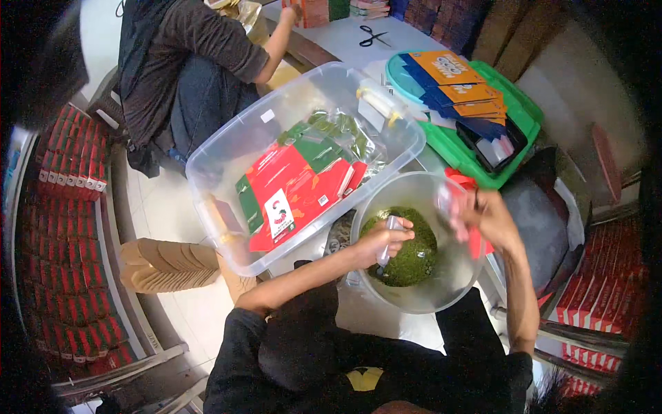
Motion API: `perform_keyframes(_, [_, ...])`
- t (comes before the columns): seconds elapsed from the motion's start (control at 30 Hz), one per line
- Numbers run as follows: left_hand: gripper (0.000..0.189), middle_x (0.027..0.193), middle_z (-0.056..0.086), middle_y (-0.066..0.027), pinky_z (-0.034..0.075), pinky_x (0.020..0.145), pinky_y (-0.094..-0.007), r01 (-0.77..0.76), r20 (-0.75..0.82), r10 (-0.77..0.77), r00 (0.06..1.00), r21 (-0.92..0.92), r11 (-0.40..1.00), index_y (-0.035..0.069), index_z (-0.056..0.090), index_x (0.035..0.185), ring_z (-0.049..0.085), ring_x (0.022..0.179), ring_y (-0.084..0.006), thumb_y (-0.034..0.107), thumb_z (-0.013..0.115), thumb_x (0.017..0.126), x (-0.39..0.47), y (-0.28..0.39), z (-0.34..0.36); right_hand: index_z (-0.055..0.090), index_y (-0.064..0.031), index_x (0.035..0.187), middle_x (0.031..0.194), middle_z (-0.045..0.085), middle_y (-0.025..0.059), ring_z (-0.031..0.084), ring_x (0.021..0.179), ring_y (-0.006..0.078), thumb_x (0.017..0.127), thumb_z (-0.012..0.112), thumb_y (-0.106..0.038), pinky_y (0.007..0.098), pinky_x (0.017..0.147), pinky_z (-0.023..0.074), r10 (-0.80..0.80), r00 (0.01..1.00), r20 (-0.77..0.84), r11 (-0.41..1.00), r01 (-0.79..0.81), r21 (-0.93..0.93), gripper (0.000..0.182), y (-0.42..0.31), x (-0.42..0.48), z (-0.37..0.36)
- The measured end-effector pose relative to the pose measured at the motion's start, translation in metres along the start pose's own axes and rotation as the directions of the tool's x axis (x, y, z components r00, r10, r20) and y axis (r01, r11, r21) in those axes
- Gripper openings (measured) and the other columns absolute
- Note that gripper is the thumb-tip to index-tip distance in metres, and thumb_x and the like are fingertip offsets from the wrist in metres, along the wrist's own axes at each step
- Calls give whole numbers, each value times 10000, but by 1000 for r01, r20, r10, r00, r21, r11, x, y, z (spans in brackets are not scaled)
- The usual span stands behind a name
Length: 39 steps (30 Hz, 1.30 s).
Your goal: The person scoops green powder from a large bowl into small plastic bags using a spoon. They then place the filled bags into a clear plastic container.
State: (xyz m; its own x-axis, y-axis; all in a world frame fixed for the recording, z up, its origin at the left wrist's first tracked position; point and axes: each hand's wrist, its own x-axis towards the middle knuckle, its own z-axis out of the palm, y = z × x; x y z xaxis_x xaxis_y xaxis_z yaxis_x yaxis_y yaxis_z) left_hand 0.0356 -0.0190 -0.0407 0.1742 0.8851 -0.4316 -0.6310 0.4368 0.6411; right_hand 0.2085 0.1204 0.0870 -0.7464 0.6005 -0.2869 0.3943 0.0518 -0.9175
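Observation:
A round translucent plastic tub [460, 279] stands before me with green dried leaf material [408, 253] at its bottom. Inside it, my left hand [388, 243] is closed around a small clear plastic piece [391, 223], perhaps a scoop or bag. My right hand [478, 212] is at the tub's right rim, blurred, by a pinkish clear item [452, 207] whose kind I cannot tell; whether it is held is unclear. Red material [478, 243] shows beneath that hand. Beyond the tub, a clear storage box [227, 266] holds red and green printed pouches [295, 191] and clear bags of green leaves [341, 124].
Another person [207, 57] crouches at the upper left. Black scissors [372, 36] lie on the white surface. Orange and blue packets [450, 77] rest over a green lid [496, 178] at upper right. Shelves of red boxes [72, 248] flank both sides; stacked brown cardboard [165, 264] is at left.

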Motion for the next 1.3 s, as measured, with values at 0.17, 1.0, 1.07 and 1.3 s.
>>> perform_keyframes(0.17, [476, 876, 539, -56, 308, 463, -204, 37, 135, -4, 991, -246, 968, 86, 444, 1081, 388, 530, -63, 487, 548, 847, 2, 9, 9, 534, 41, 1128, 831, 628, 72, 592, 716, 101, 854, 589, -87, 248, 618, 486, -303, 878, -370, 941, 336, 29, 308, -36, 18, 24])
perform_keyframes(1.0, [395, 934, 578, -40, 335, 511, -193, 192, 179, -218, 959, 149, 970, 43, 453, 1207, 385, 577, -44, 143, 594, 852, -6, 4, 28, 522, -24, 793, 885, 613, 105, 571, 797, 145, 793, 559, -21, 276, 724, 441, -79, 957, -280, 821, 222, 527, 37, 81, -22, 60])
perform_keyframes(1.07, [385, 923, 583, -39, 333, 505, -187, 194, 103, -227, 969, 258, 947, 28, 470, 1207, 378, 565, -40, 154, 586, 862, -7, 6, 26, 485, -23, 786, 902, 614, 133, 580, 814, 180, 795, 493, -27, 305, 752, 443, -86, 938, -336, 748, 284, 600, 13, 78, -23, 50])
perform_keyframes(1.3, [333, 906, 583, -33, 305, 466, -180, 80, 14, -81, 997, 62, 995, 21, 535, 1133, 364, 555, -31, 247, 566, 891, -5, 13, 20, 447, -29, 755, 895, 613, 159, 567, 896, 195, 684, 469, -87, 286, 728, 420, -56, 969, -242, 756, 199, 624, 95, 85, -34, 43])
